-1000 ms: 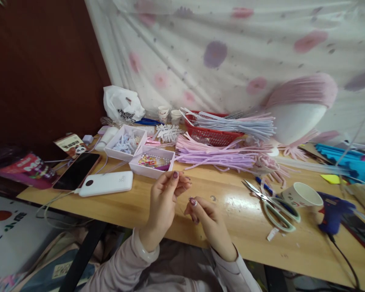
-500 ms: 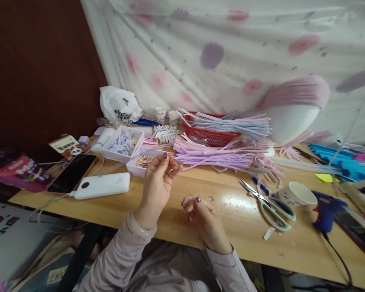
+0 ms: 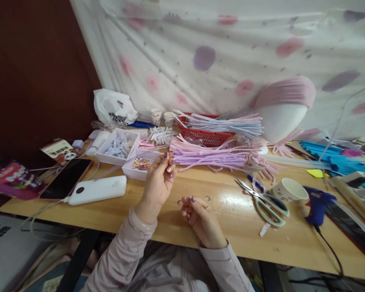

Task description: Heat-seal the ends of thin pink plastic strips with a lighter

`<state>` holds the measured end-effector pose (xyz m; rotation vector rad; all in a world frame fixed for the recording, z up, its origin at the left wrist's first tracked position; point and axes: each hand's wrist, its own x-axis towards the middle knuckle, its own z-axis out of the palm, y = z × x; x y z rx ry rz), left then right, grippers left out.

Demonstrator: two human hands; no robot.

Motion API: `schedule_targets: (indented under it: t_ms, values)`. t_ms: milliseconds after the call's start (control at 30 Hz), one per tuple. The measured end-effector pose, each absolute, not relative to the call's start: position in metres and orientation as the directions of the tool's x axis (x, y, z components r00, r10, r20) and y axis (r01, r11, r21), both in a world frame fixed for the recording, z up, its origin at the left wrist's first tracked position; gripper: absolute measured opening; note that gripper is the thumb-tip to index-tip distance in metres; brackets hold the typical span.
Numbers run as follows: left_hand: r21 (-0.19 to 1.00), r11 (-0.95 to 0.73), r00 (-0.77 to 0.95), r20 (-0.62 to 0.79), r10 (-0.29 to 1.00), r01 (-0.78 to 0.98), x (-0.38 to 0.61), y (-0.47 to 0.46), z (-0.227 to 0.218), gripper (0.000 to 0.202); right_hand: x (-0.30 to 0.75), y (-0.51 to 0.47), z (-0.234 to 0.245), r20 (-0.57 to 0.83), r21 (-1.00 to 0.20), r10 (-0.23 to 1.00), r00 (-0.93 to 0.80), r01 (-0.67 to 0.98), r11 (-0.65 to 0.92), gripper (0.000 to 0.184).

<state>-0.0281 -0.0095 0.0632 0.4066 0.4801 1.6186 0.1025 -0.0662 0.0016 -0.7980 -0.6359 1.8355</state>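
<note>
My left hand (image 3: 158, 180) is raised over the table in front of the white box of beads (image 3: 135, 172). Its thumb and fingertips are pinched together, and what they hold, if anything, is too small to make out. Lower and to the right, my right hand (image 3: 202, 219) hovers near the table's front edge, thumb against curled fingers. A very faint thin line shows just above its fingertips; I cannot tell what it is. Beyond the hands lies a bundle of pink and purple pipe cleaners (image 3: 213, 157).
Scissors (image 3: 261, 200), a paper cup (image 3: 292, 190) and a blue glue gun (image 3: 318, 205) lie to the right. At left are a power bank (image 3: 99, 190), a phone (image 3: 65, 178) and a box of pale pieces (image 3: 118, 156). A red basket (image 3: 207, 138) and foam head (image 3: 286, 117) stand behind.
The view has shifted slightly, so the table's objects sit a little further left. Both hands stay pinched; the left fingers are curled slightly closer together.
</note>
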Motion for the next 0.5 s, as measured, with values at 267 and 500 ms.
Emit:
schedule_targets:
  t_ms: [267, 500]
  values:
    - [0.579, -0.119, -0.149, -0.004, 0.989, -0.806, -0.0282, -0.0081, 0.0594, 0.009, 0.1017, -0.0681, 0.0000, -0.151, -0.831, 0.943, -0.296, -0.479, -0.283, 0.025]
    - [0.606, -0.129, -0.164, -0.002, 0.986, -0.785, -0.0275, -0.0095, 0.0599, 0.013, 0.0997, -0.0666, -0.0022, -0.158, -0.869, 0.953, -0.258, -0.423, -0.258, 0.021]
